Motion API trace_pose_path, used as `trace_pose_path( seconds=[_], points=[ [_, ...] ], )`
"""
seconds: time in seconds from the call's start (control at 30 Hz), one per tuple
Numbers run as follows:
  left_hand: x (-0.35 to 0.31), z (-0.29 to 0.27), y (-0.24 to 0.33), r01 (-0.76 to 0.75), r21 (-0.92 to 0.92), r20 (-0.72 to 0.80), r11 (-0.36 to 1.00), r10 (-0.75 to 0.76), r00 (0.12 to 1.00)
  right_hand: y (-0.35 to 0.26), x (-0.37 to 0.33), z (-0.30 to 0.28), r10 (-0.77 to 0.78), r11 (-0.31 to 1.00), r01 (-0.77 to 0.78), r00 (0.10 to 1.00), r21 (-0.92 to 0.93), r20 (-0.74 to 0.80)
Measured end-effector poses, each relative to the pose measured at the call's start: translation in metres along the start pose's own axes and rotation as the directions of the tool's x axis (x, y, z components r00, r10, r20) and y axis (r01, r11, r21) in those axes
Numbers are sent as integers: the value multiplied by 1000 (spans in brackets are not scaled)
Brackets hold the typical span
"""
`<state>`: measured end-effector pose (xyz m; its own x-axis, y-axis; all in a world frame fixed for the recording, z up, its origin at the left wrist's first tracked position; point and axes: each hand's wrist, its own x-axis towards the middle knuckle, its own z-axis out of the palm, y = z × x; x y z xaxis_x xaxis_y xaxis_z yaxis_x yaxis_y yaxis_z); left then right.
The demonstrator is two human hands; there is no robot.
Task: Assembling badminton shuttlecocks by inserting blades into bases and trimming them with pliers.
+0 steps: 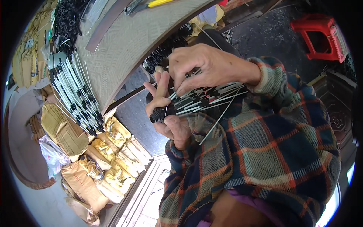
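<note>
My left hand [174,126] is closed round a black ribbed tube-like piece [157,115], gripped between thumb and fingers, with two fingers raised. Just above it, my right hand [208,66] pinches with thumb and forefinger close to the left fingers; what lies in the pinch is too small to make out. Below and beside the hands, a bunch of thin white rods with black sleeves [206,101] lies over my lap. One longer thin white rod [219,120] slants down across my plaid jacket.
A curved-edge table [124,53] holds a big bundle of white and black rods [77,94], a heap of black parts [67,22] and yellow-handled pliers [157,3]. Cardboard and brown paper packages [84,185] fill the lower left. A red plastic stool [317,38] stands at upper right.
</note>
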<state>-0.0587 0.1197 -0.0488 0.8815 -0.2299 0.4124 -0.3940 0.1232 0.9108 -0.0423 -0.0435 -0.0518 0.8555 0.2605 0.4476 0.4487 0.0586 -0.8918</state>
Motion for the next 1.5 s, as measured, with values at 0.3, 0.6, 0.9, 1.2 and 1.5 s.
trace_pose_path(
  seconds=[0.3, 0.6, 0.9, 1.2, 1.5],
  points=[
    [4, 0, 3, -8, 2, 48, 1000, 8, 999, 4, -16, 10, 47, 975, -20, 992, 220, -117],
    [0, -8, 0, -21, 17, 147, 1000, 18, 989, 5, -4, 10, 172, 953, -170, 985, 251, 14],
    [3, -7, 5, -24, 16, 186, 1000, 21, 982, -13, -13, 8, 150, 987, -145, 986, 68, -70],
    [2, -6, 6, 38, -114, 198, 993, -15, 980, -6, -5, 0, 147, 979, -164, 979, 124, 138],
    [4, 0, 6, 22, -115, 111, 993, -9, 994, -31, -21, 12, -11, 941, -39, 989, -335, -146]
  ],
)
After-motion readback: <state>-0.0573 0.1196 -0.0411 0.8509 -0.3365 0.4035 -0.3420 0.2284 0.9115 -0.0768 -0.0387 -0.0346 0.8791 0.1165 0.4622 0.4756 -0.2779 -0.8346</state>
